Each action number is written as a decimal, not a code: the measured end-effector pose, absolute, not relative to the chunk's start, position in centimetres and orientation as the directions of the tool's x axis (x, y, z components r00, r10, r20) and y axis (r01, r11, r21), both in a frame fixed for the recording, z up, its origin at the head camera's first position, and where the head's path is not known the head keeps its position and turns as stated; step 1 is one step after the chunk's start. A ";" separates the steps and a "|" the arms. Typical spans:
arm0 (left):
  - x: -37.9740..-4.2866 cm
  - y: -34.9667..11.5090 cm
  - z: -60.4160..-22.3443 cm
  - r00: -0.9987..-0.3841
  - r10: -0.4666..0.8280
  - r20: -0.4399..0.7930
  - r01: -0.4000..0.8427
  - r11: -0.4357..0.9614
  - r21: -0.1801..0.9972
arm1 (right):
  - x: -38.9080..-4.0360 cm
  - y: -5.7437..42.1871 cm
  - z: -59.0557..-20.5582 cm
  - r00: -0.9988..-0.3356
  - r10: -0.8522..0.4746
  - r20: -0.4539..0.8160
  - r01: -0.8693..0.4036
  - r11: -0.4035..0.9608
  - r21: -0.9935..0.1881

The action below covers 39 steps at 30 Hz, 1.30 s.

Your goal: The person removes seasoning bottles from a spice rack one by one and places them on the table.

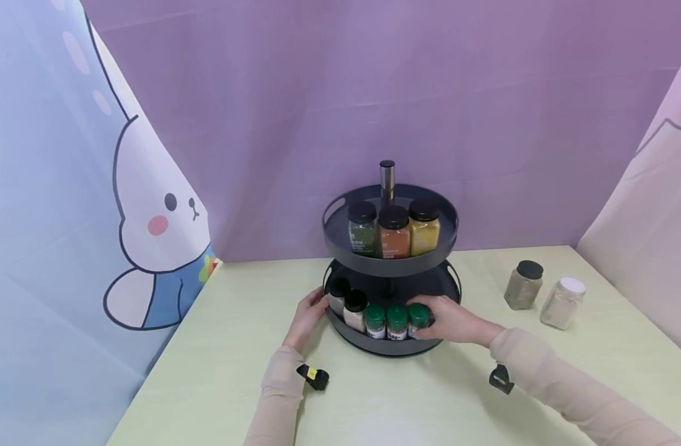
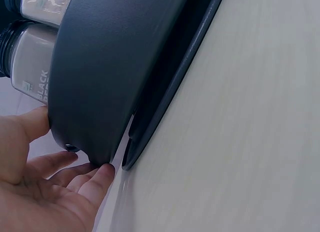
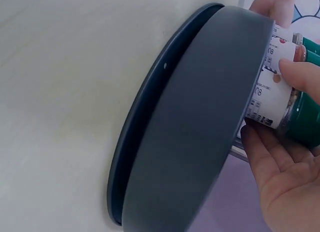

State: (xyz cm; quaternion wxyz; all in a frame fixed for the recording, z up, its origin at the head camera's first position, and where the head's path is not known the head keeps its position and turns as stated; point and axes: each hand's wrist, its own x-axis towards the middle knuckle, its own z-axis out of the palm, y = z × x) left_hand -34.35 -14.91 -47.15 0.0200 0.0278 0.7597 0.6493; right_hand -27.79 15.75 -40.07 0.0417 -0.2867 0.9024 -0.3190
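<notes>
A two-tier dark grey turntable rack stands on the table. At the left of its lower tray (image 1: pixel 393 348), my left hand (image 1: pixel 308 314) grips the rim; in the left wrist view the thumb lies near the top edge and the fingers at the lower edge. My right hand (image 1: pixel 452 319) holds a small green-capped spice jar (image 1: pixel 419 314) at the tray's front right, thumb on one side and fingers on the other. Beside it stand two more green-capped jars (image 1: pixel 397 317). Further left are a black-capped jar of pale powder (image 1: pixel 354 310) and a black pepper jar (image 2: pixel 34 64).
The upper tray (image 1: pixel 393 266) bears black-lidded jars of green (image 1: pixel 363 232), orange (image 1: pixel 394 235) and yellow (image 1: pixel 424 229) spice, before a metal post (image 1: pixel 387 179). On the table's right stand a black-lidded jar (image 1: pixel 523 286) and a white-lidded jar (image 1: pixel 563 303). A purple cloth (image 1: pixel 262 124) hangs behind.
</notes>
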 end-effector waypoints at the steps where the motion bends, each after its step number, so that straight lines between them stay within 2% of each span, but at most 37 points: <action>1: -34.3 -14.9 -47.1 -0.997 0.071 0.007 0.018 0.152 0.988 | -27.8 15.7 -40.2 -0.833 -0.542 0.108 -0.487 0.629 -0.606; 32: -34.7 -15.0 -47.3 -0.997 0.076 0.010 0.020 0.124 0.992 | -28.3 15.9 -40.8 -0.828 -0.544 0.140 -0.497 0.594 -0.633; 39: -33.7 -14.9 -45.7 -0.994 0.107 -0.003 0.009 0.108 0.994 | -28.4 16.3 -40.5 -0.833 -0.531 0.154 -0.493 0.588 -0.641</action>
